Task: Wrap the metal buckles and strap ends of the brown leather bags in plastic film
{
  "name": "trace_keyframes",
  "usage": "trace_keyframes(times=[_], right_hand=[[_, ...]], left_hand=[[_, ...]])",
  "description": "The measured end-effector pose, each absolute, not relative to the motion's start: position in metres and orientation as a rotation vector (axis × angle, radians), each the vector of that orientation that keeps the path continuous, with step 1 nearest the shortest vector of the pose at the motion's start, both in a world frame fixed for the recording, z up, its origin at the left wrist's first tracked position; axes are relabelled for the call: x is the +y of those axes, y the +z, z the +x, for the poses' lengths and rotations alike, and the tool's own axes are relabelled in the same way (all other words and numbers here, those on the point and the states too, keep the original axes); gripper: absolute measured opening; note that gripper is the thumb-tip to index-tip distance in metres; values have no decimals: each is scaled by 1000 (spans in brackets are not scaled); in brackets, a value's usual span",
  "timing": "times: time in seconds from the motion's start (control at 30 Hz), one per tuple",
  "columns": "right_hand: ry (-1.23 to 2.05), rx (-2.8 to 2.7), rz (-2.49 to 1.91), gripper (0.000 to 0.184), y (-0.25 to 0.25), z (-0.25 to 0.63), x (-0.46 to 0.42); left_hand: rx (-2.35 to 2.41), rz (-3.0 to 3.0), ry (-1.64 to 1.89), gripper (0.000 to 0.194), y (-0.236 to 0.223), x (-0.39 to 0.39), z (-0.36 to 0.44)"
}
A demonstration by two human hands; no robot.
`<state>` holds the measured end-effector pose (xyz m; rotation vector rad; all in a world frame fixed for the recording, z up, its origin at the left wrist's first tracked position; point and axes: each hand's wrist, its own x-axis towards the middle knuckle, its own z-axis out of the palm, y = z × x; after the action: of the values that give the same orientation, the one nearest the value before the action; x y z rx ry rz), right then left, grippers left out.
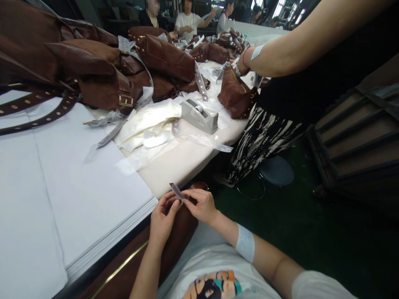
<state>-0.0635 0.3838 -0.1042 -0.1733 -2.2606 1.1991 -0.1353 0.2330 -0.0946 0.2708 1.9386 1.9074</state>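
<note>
My left hand [162, 220] and my right hand [201, 205] meet just off the table's near edge, above a brown leather bag [134, 257] that lies across my lap. Both pinch a small greyish strip [177, 191], which looks like a piece of tape or film, between fingertips. The left fingers hold its lower end, the right fingers press on it from the right. A gold zip line runs along the bag below my left forearm.
A stack of white sheets [62, 187] covers the table at left. A grey tape dispenser [199, 116] stands mid-table among plastic wraps. Brown bags [102, 74] pile up behind. A co-worker's arm [299, 41] reaches to a bag [237, 95] at right. More people sit far back.
</note>
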Motion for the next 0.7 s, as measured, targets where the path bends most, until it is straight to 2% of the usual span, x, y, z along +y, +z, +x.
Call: trace_keyframes(times=[0.2, 0.37, 0.47, 0.63, 0.7], right_hand=[[1298, -2270, -198, 23, -104, -63, 378], [1786, -2069, -417, 18, -103, -70, 377], [1991, -1957, -516, 22, -94, -74, 378], [1947, -1974, -619, 23, -100, -69, 367], [1849, -1911, -758, 19, -123, -77, 365]], left_hand=[[2143, 191, 1882, 43, -104, 234, -138], [2136, 166, 1857, 48, -104, 237, -141], [2178, 175, 1830, 50, -97, 239, -142], [2265, 108, 1724, 65, -90, 236, -144], [2147, 100, 1806, 61, -95, 237, -146]])
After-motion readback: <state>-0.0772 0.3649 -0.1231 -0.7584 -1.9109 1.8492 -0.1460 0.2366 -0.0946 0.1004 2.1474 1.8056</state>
